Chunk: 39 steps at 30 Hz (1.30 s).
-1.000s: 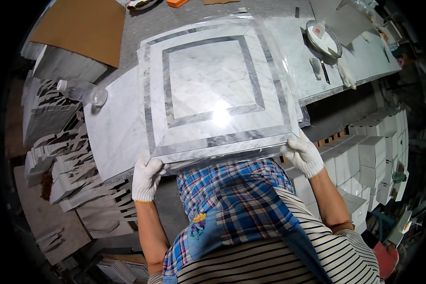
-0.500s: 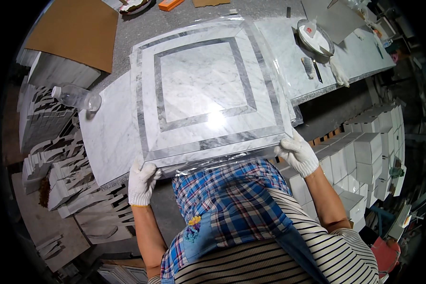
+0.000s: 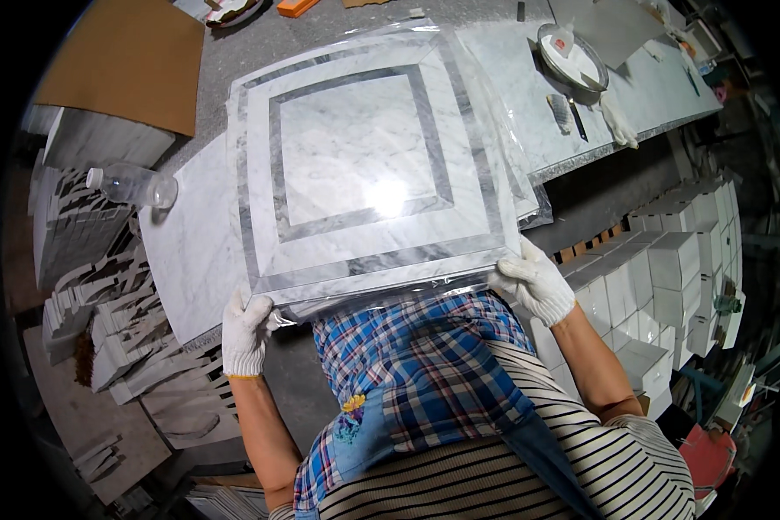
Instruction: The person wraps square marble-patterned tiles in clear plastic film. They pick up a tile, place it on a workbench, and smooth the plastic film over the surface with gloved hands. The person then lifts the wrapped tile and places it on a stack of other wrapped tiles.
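Observation:
A square white marble tile panel (image 3: 355,147) with two grey inlaid frames lies before me, its surface bright with a lamp's reflection. My left hand (image 3: 248,333), in a white knit glove, grips its near left corner with the thumb on top. At the near right corner my right hand (image 3: 539,282), gloved the same way, holds on with the thumb over the edge; its other fingers are partly hidden below. Clear plastic film (image 3: 373,301) hangs crumpled along the near edge. Under the panel's right side more film-wrapped layers stick out.
A clear plastic bottle (image 3: 133,187) lies on the marble slab (image 3: 186,251) at left. Brown cardboard (image 3: 123,62) covers a stack behind it. At right are a round bowl (image 3: 572,59), a knife (image 3: 578,121) and a white glove (image 3: 617,120). Stacked white tiles (image 3: 667,269) stand lower right.
The panel has shifted slightly left with both hands on it, and its near edge sits a little farther from me. More of the wrapped layers beneath shows at the right.

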Available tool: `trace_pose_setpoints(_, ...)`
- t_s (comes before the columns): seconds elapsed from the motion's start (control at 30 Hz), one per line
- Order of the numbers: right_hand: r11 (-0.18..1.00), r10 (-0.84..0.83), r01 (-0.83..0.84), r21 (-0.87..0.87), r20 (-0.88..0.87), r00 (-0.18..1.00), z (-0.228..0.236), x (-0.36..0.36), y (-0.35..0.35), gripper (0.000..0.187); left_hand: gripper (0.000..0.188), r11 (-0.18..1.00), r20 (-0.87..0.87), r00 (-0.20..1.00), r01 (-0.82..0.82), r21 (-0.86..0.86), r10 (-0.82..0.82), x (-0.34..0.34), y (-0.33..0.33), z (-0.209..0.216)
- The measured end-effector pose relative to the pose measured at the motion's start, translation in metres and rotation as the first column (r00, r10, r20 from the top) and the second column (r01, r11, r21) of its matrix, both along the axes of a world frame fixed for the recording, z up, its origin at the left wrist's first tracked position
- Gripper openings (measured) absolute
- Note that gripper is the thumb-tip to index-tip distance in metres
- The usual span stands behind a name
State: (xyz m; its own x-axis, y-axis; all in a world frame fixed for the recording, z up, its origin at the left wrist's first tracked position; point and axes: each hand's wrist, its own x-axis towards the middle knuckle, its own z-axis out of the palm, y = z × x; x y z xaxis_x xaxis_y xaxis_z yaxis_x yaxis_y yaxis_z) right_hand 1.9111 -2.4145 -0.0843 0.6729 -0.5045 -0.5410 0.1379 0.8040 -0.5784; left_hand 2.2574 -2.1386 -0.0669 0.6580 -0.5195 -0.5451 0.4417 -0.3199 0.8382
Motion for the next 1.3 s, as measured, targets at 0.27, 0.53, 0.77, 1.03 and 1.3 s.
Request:
trace_pose_setpoints(0.27,0.941,0.129,-0.23,-0.248,-0.366,0.922,0.011,0.007,-0.007,0.032,0.028,0.995,0.007,0.996,-0.086,-0.049,0.086,-0.002,-0.007,-0.01)
trace_pose_setpoints(0.53,0.917,0.162,-0.299,-0.264,-0.438,0.884,0.009,0.002,-0.012,0.033,0.045,0.988,0.139,0.979,-0.154,0.012,0.151,-0.021,-0.014,-0.004)
trace_pose_setpoints(0.77,0.913,0.129,-0.298,-0.28,-0.495,0.859,0.003,0.001,-0.013,0.041,0.085,0.99,0.225,0.965,-0.143,0.019,0.135,-0.036,-0.017,0.006)
trace_pose_setpoints(1.03,0.963,-0.077,-0.051,-0.264,-0.453,0.888,-0.014,0.01,-0.007,0.06,0.076,0.991,0.129,0.983,-0.131,-0.017,0.132,-0.025,-0.003,-0.011)
trace_pose_setpoints(1.3,0.901,-0.238,0.097,-0.422,-0.298,0.924,-0.058,0.008,-0.013,0.055,0.077,0.972,-0.006,0.985,-0.174,-0.156,0.175,-0.011,0.002,-0.023)
